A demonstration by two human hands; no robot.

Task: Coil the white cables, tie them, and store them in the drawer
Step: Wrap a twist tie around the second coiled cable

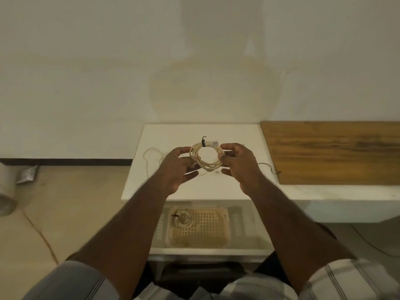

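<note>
Nearest the viewer, below both wrists, an open drawer point(207, 250) holds a perforated tray point(201, 226) with one tied coil point(183, 219) already stored. Above it, over a white tabletop point(151, 187), the left hand point(176, 167) and right hand point(237, 164) pinch opposite sides of a second coiled cable point(205, 156), their lower fingers loosely spread; a dark tie point(203, 142) binds it at the top, so it looks ready to drop in. Beyond the left fingers, a loose white cable point(151, 154) lies uncoiled. Past the right fingers sits a wooden board point(335, 152), then a bare wall point(194, 50).
</note>
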